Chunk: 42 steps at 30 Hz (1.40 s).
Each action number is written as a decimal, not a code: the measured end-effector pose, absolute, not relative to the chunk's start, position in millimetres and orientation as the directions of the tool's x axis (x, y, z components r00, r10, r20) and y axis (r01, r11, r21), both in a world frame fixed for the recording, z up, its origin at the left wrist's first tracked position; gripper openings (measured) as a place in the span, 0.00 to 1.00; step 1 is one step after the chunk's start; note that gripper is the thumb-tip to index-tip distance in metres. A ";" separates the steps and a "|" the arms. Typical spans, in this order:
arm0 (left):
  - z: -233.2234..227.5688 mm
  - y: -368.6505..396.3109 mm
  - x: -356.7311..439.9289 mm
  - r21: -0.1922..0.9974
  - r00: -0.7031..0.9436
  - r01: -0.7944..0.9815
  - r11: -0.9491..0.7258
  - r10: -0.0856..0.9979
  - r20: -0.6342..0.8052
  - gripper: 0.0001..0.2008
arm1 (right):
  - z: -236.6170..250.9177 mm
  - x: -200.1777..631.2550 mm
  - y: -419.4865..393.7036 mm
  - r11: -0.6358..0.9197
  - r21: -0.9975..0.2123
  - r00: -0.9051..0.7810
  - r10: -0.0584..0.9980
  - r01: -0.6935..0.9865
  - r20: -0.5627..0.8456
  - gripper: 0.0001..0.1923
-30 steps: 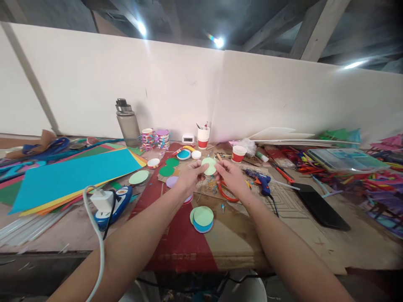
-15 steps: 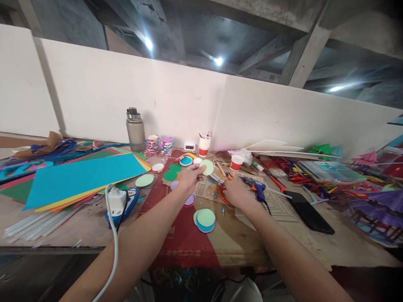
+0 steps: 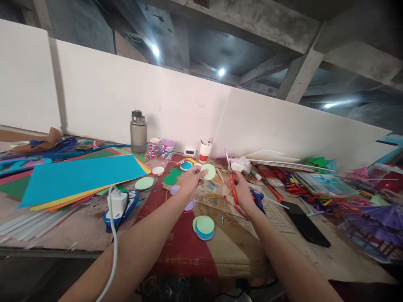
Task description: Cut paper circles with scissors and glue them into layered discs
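Between the thumb and fingers of my left hand (image 3: 190,182) is a pale green paper circle (image 3: 208,171), held up above the table. My right hand (image 3: 243,193) grips a pair of scissors (image 3: 232,184) with red-orange handles, blades pointing up and away from me. Nearer to me, a small pile of pale green and blue paper circles (image 3: 205,225) lies on the red and brown cardboard. Dark green circles (image 3: 171,179) and a purple circle (image 3: 189,206) lie around my left hand. A blue glue gun (image 3: 258,199) sits just right of my right hand, partly hidden by it.
Coloured paper sheets (image 3: 85,178) and a power strip (image 3: 134,201) with a white cable lie at left. A water bottle (image 3: 138,132) and a paper cup (image 3: 205,152) stand along the white board. At right are a black phone (image 3: 308,224) and a purple paper umbrella (image 3: 378,214).
My right hand has picked the scissors up off the table and raised them with the blades upward. My left hand keeps the pale green circle nearly in place. The view has shifted slightly.
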<state>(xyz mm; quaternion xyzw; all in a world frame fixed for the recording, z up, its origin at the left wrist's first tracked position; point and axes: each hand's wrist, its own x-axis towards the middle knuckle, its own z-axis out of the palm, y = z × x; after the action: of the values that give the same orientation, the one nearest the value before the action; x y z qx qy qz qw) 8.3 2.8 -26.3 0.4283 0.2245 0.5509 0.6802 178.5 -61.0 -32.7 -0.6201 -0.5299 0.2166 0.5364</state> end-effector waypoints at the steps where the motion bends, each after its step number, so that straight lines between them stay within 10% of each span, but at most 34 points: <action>1: -26.8 1.7 9.2 0.841 0.297 -0.541 0.013 0.939 0.176 0.22 | -28.9 173.2 -58.9 0.191 -0.935 0.332 0.898 0.298 0.289 0.23; 15: -39.7 -4.7 19.5 0.920 0.343 -0.392 0.019 0.931 0.127 0.20 | -32.7 148.9 -40.9 0.384 -0.920 0.344 0.856 0.076 0.386 0.26; 42: -17.7 1.9 5.4 0.800 0.190 -0.599 0.041 0.977 0.093 0.21 | -48.2 151.4 -56.9 0.351 -0.843 -0.016 0.926 0.409 0.378 0.11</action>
<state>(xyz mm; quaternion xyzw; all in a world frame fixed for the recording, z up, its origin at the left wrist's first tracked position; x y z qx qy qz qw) 5.4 1.9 -17.7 0.3728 0.2535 0.5836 0.6754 151.4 -56.9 -48.2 -0.5044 -0.6614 0.2650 0.4876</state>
